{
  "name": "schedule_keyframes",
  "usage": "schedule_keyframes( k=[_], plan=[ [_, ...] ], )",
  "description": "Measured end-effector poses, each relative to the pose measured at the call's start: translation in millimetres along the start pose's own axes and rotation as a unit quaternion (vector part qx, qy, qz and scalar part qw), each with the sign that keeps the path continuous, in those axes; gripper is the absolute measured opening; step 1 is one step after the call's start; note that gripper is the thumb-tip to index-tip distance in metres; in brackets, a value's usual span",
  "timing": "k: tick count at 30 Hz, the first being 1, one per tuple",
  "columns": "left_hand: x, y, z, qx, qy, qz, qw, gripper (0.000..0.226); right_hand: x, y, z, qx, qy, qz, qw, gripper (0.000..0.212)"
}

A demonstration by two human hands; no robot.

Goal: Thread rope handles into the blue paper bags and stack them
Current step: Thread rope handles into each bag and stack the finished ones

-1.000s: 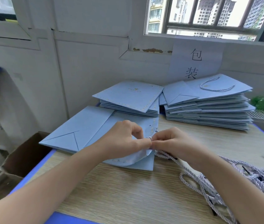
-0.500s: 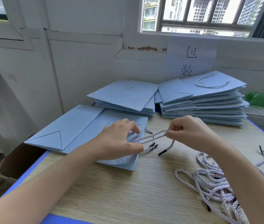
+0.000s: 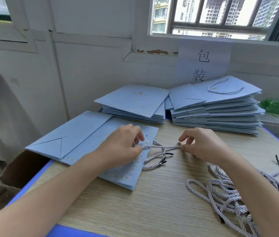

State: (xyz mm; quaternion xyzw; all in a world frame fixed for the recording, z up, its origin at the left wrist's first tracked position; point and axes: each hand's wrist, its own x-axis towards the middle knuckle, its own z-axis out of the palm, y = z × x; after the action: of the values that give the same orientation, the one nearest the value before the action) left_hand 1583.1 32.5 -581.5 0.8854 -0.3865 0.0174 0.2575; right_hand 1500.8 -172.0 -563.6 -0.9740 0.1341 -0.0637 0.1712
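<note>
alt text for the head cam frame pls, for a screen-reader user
Two bare hands stretch a pale twisted rope between them over a flat blue paper bag on a wooden table: the left hand pinches one end, the right hand the other. Two bag stacks sit behind; loose ropes lie at right.

Both forearms reach forward. The left hand (image 3: 123, 147) and right hand (image 3: 203, 144) face each other (fingers curled, thumb and forefinger pinched), knuckles up, a gap between them.
</note>
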Motion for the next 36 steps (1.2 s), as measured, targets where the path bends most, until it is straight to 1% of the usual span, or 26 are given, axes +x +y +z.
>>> schedule_keyframes(
  k=[4, 6, 8, 9, 11, 13, 15, 16, 18, 20, 24, 27, 33, 34, 36],
  plan=[
    [0, -1, 3, 0.02, -0.008, -0.015, 1.0, 0.026, 0, 2, -3, 0.009, -0.006, -0.006, 1.0, 0.007],
    [-1, 2, 4, 0.029, -0.033, -0.039, 0.998, 0.044, 0, 1, -3, 0.002, -0.004, -0.017, 1.0, 0.008],
    [-2, 5, 5, 0.062, -0.052, -0.041, 0.996, 0.063, 0, 0, -1, -0.007, 0.001, -0.029, 1.0, 0.007],
    [-3, 6, 6, 0.077, -0.053, -0.034, 0.995, 0.065, 0, 0, 0, -0.004, 0.007, -0.034, 0.999, 0.007],
    [-5, 10, 6, 0.084, -0.053, -0.011, 0.995, 0.056, 2, -2, 1, 0.047, 0.03, -0.041, 0.998, 0.008],
    [-8, 15, 7, 0.077, -0.058, 0.02, 0.995, 0.05, 2, -6, 1, 0.167, 0.042, -0.043, 0.984, 0.011],
    [-10, 18, 9, 0.068, -0.057, 0.044, 0.995, 0.049, 0, -11, 0, 0.27, 0.019, -0.054, 0.961, 0.014],
    [-10, 19, 9, 0.063, -0.056, 0.049, 0.995, 0.048, 0, -13, 1, 0.292, 0.002, -0.062, 0.954, 0.015],
    [-10, 18, 9, 0.052, -0.057, 0.048, 0.996, 0.046, -1, -16, 5, 0.287, -0.023, -0.08, 0.954, 0.016],
    [-10, 18, 9, 0.049, -0.057, 0.048, 0.996, 0.045, -1, -18, 10, 0.269, -0.026, -0.086, 0.959, 0.016],
    [-11, 20, 9, 0.051, -0.052, 0.053, 0.996, 0.046, 0, -24, 22, 0.245, 0.01, -0.104, 0.964, 0.023],
    [-12, 18, 8, 0.048, -0.056, 0.058, 0.996, 0.051, 2, -28, 29, 0.233, 0.043, -0.111, 0.965, 0.025],
    [-12, 20, 7, 0.041, -0.063, 0.053, 0.996, 0.05, 4, -30, 33, 0.225, 0.05, -0.11, 0.967, 0.026],
    [-12, 21, 7, 0.036, -0.061, 0.052, 0.996, 0.049, 4, -31, 33, 0.221, 0.05, -0.113, 0.967, 0.025],
    [-12, 20, 7, 0.021, -0.051, 0.052, 0.997, 0.037, 3, -32, 31, 0.213, 0.045, -0.119, 0.969, 0.023]
  ],
)
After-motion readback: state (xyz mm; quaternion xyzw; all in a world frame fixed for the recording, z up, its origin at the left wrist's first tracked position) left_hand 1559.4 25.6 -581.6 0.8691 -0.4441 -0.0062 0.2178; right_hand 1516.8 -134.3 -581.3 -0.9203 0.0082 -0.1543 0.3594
